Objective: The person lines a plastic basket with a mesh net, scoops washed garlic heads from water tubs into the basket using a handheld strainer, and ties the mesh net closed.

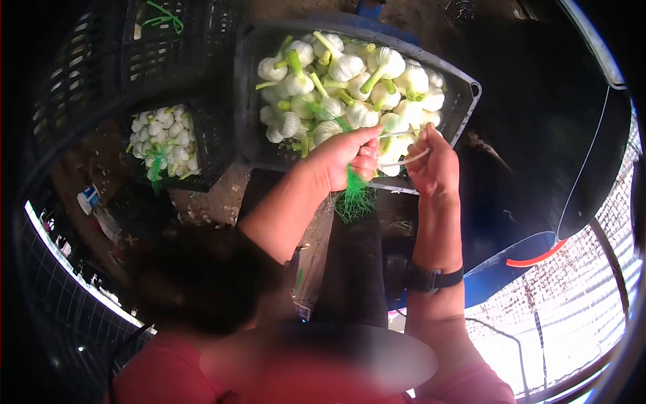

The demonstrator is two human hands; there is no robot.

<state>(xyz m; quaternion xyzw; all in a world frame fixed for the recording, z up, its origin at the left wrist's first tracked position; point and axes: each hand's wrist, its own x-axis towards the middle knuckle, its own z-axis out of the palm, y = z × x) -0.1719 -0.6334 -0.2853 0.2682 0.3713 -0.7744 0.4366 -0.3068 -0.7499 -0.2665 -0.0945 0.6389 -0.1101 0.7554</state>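
Observation:
My left hand (pixel 345 156) is closed around the gathered neck of a green mesh bag (pixel 355 198), whose loose frayed end hangs below the fist. A pale cord (pixel 412 159) runs in a loop between my two hands. My right hand (pixel 434 163) pinches this cord, with the fingers curled in. Just beyond both hands, garlic bulbs (pixel 346 67) with cut green stems fill a black crate (pixel 464 111). Green netting shows over some of the bulbs near my left hand; how many it encloses I cannot tell.
To the left, a smaller heap of garlic bulbs (pixel 165 138) with green netting sits by another dark crate (pixel 219 145). More black crates (pixel 74 60) stand at the upper left, one with a green tie (pixel 163 19) on it. A large dark surface (pixel 538 121) lies to the right.

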